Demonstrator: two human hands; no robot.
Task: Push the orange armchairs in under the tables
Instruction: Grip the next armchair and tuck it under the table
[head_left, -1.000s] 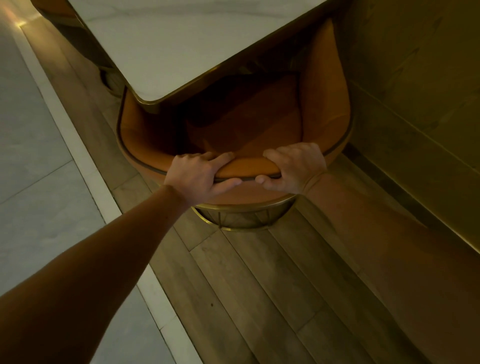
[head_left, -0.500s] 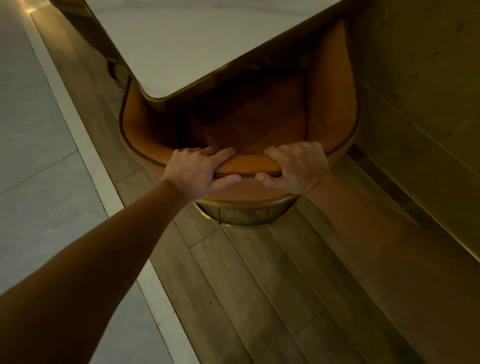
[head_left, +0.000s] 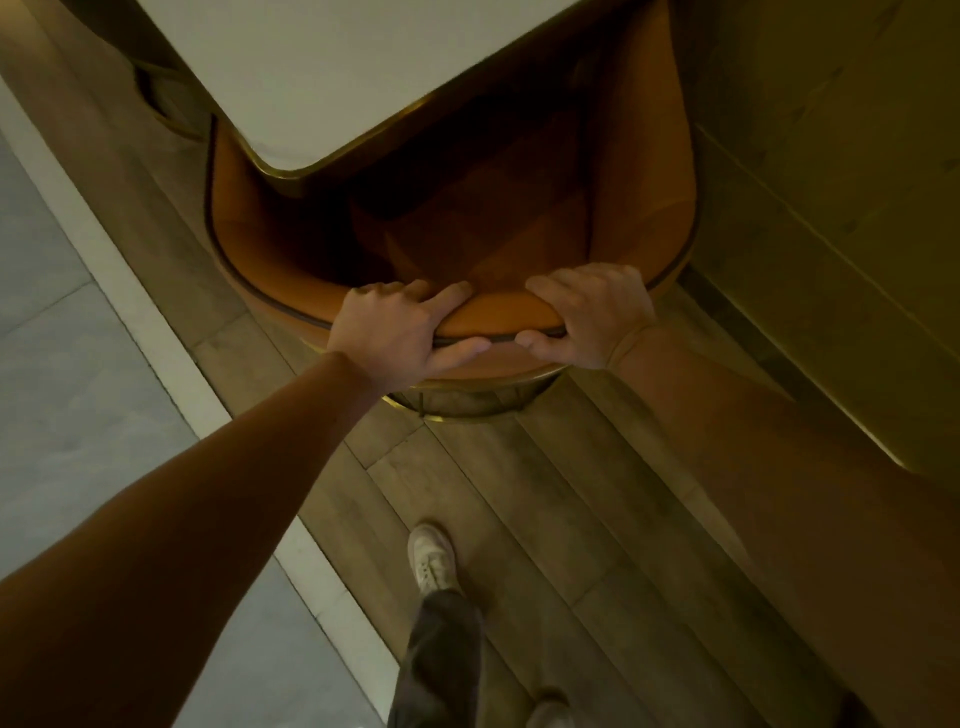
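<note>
An orange armchair (head_left: 260, 260) with a curved back and a gold wire base stands partly under a white marble table (head_left: 332, 67) with a gold edge. The table's rounded corner overhangs the seat. My left hand (head_left: 400, 332) grips the top of the chair's backrest, fingers over the rim and thumb on the outside. My right hand (head_left: 592, 317) grips the same rim a short way to the right. Most of the seat lies in shadow under the tabletop.
A panelled wall (head_left: 831, 182) runs close along the chair's right side. Wooden floorboards (head_left: 545, 519) lie behind the chair, and grey tiles (head_left: 62, 415) with a pale border strip lie to the left. My foot in a white shoe (head_left: 431, 561) stands on the boards.
The chair has slid further under the table, whose corner now covers more of the seat. Both hands keep their grip on the backrest. My foot has come into view.
</note>
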